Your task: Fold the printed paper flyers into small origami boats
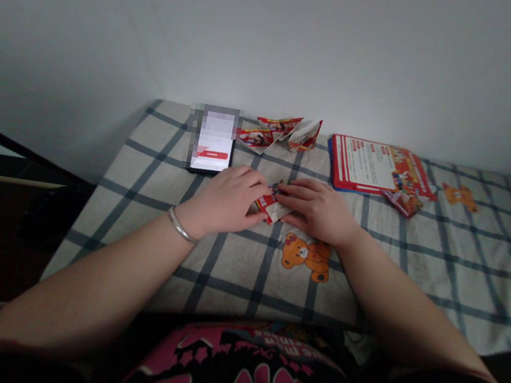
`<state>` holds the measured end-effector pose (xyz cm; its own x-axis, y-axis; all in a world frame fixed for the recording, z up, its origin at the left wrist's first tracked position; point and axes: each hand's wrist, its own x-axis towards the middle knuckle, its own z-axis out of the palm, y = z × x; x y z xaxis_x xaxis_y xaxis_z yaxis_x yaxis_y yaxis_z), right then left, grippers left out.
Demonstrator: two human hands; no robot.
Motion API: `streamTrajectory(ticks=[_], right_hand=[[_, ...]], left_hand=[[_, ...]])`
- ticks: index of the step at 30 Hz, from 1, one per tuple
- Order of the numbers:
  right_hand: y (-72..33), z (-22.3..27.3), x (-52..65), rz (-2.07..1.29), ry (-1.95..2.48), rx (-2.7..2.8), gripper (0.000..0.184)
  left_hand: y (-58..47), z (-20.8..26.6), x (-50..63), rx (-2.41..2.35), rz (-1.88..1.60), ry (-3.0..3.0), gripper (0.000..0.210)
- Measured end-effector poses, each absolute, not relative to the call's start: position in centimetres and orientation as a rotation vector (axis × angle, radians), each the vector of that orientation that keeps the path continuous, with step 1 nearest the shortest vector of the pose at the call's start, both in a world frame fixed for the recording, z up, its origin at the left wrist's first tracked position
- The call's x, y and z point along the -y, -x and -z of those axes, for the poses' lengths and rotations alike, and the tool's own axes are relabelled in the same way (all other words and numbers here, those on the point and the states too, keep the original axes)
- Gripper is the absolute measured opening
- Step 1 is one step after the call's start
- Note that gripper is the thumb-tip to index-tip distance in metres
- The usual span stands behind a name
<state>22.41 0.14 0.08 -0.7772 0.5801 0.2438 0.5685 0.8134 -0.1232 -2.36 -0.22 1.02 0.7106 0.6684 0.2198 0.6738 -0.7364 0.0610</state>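
Note:
Between my two hands lies a small piece of red and white printed paper [270, 207], low over the checked cloth. My left hand [233, 199], with a silver bangle at the wrist, grips its left side between thumb and fingers. On the right side, my right hand [320, 209] has its fingers closed over the paper's edge. Much of the paper is covered by my fingers, so its full shape is hidden. Behind the hands stand several folded red and white paper pieces [259, 138] with similar print.
A phone [211, 161] with a lit screen lies at the back left. At the back right is a stack of red-bordered printed sheets [362, 164], with a small red packet [403, 203] at its front corner. The checked cloth [165, 170] covers the surface, which meets a white wall [281, 39].

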Motion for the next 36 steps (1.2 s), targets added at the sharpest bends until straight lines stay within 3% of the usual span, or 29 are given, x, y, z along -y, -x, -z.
streamTrajectory(ticks=[6,12,18,36], right_hand=[[-22.5,-0.4,0.2,-0.001,0.853,2.710,0.035],[-22.1,-1.0,0.8,-0.044,0.901,2.731,0.033],[-21.6,-0.7,0.9,0.059,0.991,2.694,0.025],[-21.0,0.3,0.4,-0.145,1.073,2.576,0.025]], left_hand=[[2.5,-0.9,-0.1,1.075,0.338,2.923,0.050],[2.3,-1.8,0.3,1.034,0.176,2.841,0.035],[2.1,-1.6,0.5,0.889,0.246,2.747,0.014],[1.3,-1.7,1.0,1.136,0.255,2.736,0.016]])
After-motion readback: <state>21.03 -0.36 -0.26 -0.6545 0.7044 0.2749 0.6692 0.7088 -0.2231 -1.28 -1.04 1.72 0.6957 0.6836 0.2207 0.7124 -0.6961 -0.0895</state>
